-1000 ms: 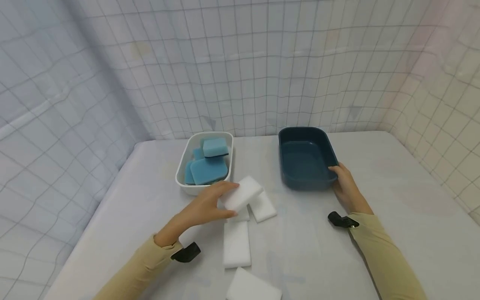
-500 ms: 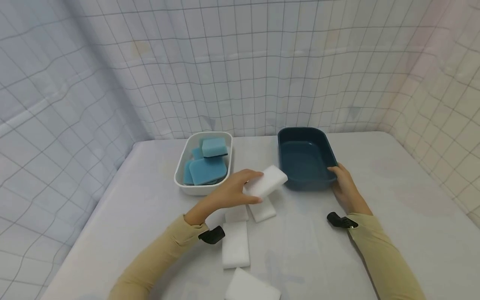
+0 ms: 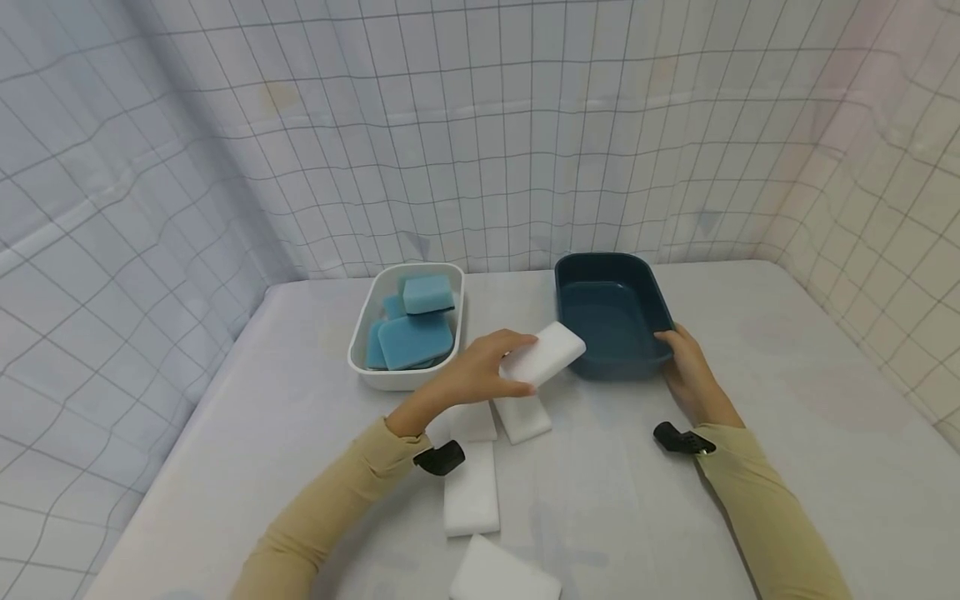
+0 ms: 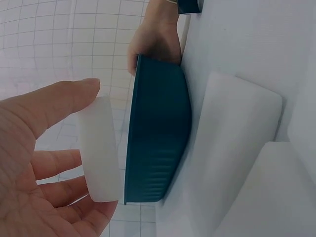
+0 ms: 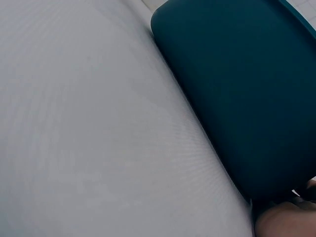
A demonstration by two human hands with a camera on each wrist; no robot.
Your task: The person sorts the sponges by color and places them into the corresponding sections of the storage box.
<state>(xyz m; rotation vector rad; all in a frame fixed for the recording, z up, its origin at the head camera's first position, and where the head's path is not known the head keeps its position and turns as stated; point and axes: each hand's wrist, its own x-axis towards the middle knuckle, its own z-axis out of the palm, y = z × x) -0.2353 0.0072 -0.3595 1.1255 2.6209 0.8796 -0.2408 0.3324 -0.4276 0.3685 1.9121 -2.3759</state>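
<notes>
Step in hand looks like a transfer: held pad (image 3: 543, 356) into blue bin (image 3: 611, 321). Left hand (image 3: 483, 369) has its grip clamped on it, thumb one side, fingers the other. Held pad is tilted, raised off the desk (image 3: 600, 508), by the near-left corner of blue bin; whether it touches the rim, can't tell. Right hand (image 3: 690, 373) is clamped on blue bin's near-right corner, thumb over rim.

Blue bin sits by the desk's far edge, right of middle. White bin (image 3: 393, 381) is by the far edge too, left of middle, holding blue sponges (image 3: 416, 340). Four loose pads (image 3: 471, 504) string from mid-desk toward the near edge.

Next move, my read: bring the pad over the wall, lower, let go; bin wants steadying. Watch the leading end catching the rim.
</notes>
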